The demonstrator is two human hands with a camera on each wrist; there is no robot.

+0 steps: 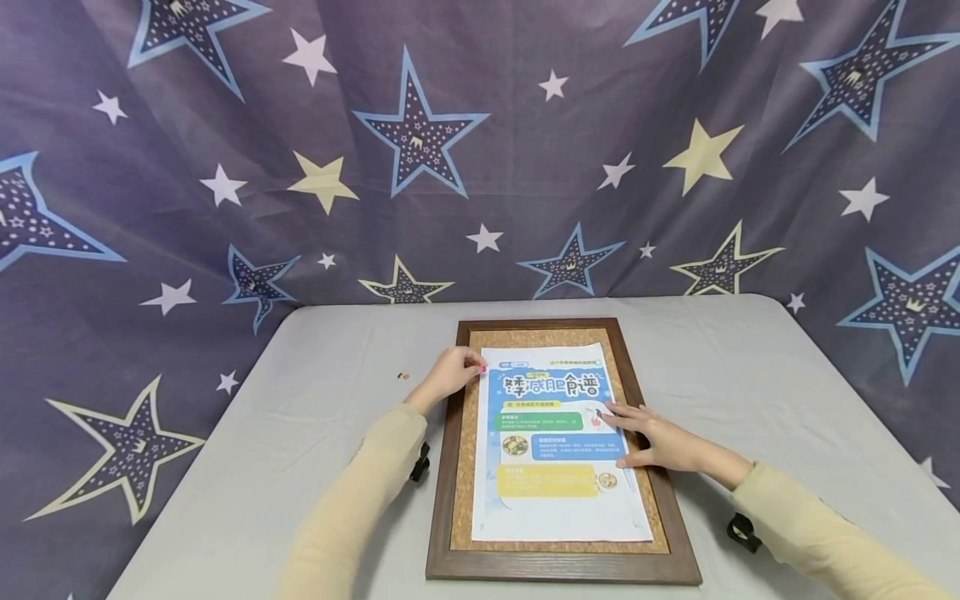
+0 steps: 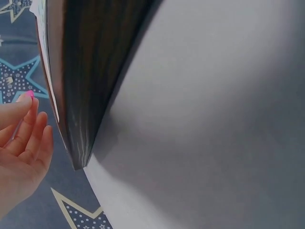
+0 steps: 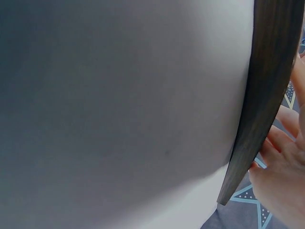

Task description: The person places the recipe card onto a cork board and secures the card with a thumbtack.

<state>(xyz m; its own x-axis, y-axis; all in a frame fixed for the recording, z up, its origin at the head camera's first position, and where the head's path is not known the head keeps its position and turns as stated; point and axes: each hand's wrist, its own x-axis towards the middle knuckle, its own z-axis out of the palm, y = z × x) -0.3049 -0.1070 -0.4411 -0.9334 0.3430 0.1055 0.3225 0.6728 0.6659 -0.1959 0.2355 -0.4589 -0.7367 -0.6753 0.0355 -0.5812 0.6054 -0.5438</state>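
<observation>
A printed paper sheet (image 1: 558, 521) with blue, green and yellow panels lies on a cork board (image 1: 540, 337) in a brown wooden frame (image 1: 562, 568). At the sheet's upper left corner, my left hand (image 1: 450, 372) pinches a small pink push pin (image 2: 30, 94) between thumb and fingertip. The pin's point is hidden. My right hand (image 1: 660, 442) rests with spread fingers on the sheet's right edge, its palm side over the frame's right rail. From the right wrist, the same hand (image 3: 286, 148) shows beyond the frame's dark side (image 3: 267, 81).
The board lies on a table with a pale grey cloth (image 1: 300, 467). A few tiny orange and dark pieces (image 1: 403, 376) lie left of the frame. Behind the table hangs a purple-grey curtain (image 1: 525, 225) patterned with stars.
</observation>
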